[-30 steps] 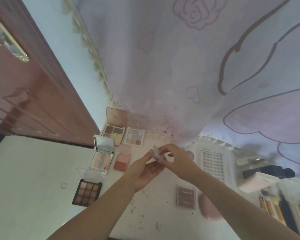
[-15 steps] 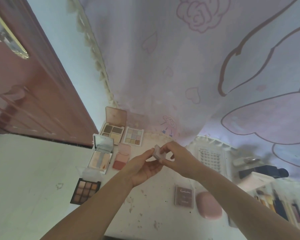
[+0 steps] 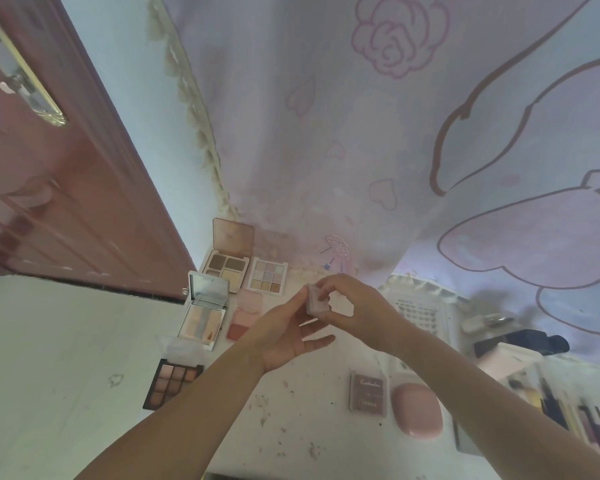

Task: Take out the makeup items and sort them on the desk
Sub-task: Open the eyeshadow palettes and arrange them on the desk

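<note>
Far left on the white desk lies a dark nine-pan eyeshadow palette with its clear lid open. Beyond it sits a white mirrored compact of pale striped powder, then an open brown four-pan palette with a rosy lid, a white nine-pan pastel palette and a pink two-tone blush compact.

Above the desk's middle, the left hand is palm up, its thumb tip against the left edge of a small pale grey square case, while the other fingers lie straight and loosely apart below it. The right hand pinches the same case from the right, thumb beneath and curled forefinger on top.

Further right lie a closed mauve palette with script lettering, a smooth pink oval case, and a white frilled basket.
</note>
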Available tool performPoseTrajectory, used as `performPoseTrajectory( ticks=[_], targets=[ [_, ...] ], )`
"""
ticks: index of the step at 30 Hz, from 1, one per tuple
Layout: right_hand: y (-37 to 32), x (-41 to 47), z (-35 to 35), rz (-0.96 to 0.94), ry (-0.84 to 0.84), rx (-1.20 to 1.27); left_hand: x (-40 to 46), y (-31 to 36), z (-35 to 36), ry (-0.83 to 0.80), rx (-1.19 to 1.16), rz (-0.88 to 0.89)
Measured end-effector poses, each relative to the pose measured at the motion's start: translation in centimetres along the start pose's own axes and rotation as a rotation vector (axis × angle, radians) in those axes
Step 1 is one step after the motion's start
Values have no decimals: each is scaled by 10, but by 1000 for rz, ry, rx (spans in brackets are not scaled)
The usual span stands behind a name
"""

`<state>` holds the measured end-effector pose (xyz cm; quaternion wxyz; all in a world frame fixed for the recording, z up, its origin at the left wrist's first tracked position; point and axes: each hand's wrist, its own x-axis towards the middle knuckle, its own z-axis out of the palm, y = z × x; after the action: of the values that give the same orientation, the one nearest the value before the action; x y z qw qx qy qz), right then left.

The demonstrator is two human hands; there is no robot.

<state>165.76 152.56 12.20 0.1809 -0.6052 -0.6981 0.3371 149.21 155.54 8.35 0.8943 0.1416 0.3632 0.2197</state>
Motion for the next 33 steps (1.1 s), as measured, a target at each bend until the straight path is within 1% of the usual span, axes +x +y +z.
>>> performPoseTrajectory(
  ticks=[4,8,10,12,14,16,19,23,27,33],
  targets=[
    [2,2,1,36,-15,25,1,-1,-3,-20,-98,-8],
    [11,12,-3,132,-45,58,5,-6,-11,28,-177,-84],
    [18,22,2,195,-55,82,8,-8,-13,59,-225,-88],
    [25,35,8,243,-34,112,16,-9,-14,133,-318,-54],
    [33,51,13,286,-4,113,26,-8,-14,248,-417,4],
    [40,70,18,325,19,103,36,-7,-13,368,-455,58],
    [52,98,27,339,44,79,53,-1,-10,498,-504,128],
    [63,120,38,355,99,46,70,7,0,530,-488,163],
    [71,126,48,386,159,27,75,3,-1,592,-424,144],
    [71,124,50,431,164,16,72,-3,-8,609,-320,114]
  ],
)
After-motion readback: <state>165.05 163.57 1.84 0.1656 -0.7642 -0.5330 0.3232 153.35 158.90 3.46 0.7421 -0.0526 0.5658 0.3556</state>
